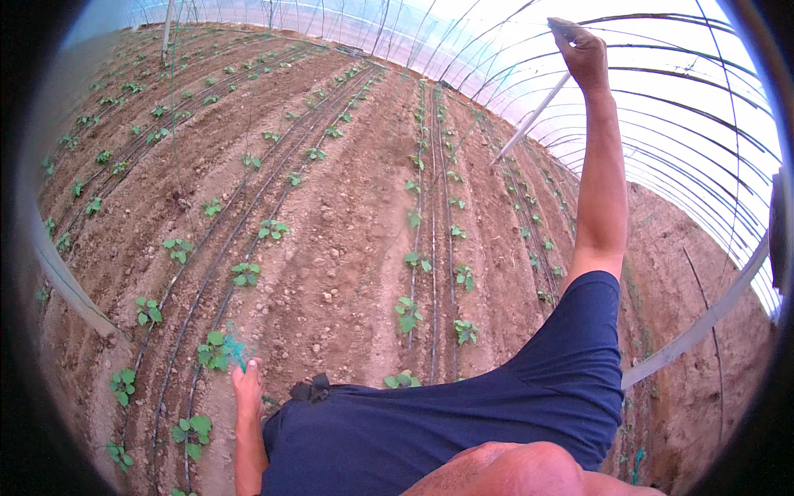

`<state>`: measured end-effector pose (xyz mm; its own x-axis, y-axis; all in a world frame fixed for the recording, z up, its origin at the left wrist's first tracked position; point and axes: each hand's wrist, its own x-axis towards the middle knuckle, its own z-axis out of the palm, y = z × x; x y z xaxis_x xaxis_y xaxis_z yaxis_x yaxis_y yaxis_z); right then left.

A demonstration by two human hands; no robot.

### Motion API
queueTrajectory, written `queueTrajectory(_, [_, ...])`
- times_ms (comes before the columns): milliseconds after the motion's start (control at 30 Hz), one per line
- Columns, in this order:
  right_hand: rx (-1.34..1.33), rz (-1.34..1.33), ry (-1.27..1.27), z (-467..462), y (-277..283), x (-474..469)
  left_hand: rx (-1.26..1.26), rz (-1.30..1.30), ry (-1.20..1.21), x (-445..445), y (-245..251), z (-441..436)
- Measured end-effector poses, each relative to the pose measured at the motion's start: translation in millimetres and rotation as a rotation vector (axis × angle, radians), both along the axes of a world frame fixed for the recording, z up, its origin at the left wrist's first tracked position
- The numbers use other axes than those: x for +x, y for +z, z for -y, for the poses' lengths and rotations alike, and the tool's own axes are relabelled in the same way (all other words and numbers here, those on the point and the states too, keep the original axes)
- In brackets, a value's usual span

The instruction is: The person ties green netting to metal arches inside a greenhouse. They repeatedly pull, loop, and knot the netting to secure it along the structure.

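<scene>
Low at the left, my left hand (248, 384) is closed around a bunch of thin green twine (234, 348), whose loose ends stick out above the thumb. A young leafy plant (213, 352) grows just to the left of the twine. My right arm is stretched up, and my right hand (580, 54) is at a thin wire (626, 28) below the greenhouse roof, thumb and fingertips pinched near it. Whether the fingers grip the wire or a strand of twine cannot be told.
Rows of seedlings (246, 273) with black drip lines (433, 248) run across the soil. Pale posts (532, 118) lean at the right, with another post (74, 285) at the left. Thin strings (173, 118) hang down at the left. Curved ribs (688, 74) carry the plastic cover.
</scene>
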<state>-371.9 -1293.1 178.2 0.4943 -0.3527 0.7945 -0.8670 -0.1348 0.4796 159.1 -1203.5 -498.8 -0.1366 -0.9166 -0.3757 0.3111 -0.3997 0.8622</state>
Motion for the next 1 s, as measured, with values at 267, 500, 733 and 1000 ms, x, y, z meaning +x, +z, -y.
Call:
queueTrajectory(267, [0.050, 0.137, -0.022, 9, -16, -8, -0.025, -0.471, -0.332, -67, 162, 94])
queueTrajectory(500, [0.208, 0.392, 0.196, 14, -30, 8, -0.902, -0.528, -0.510, -218, 407, 178])
queueTrajectory(733, [0.275, 0.631, 0.255, 13, -30, 26, -1.142, -0.301, -0.369, -358, 574, 191])
queueTrajectory(1000, [0.104, 0.802, 0.303, 19, -26, 14, -1.105, -0.253, -0.441, -358, 571, 167])
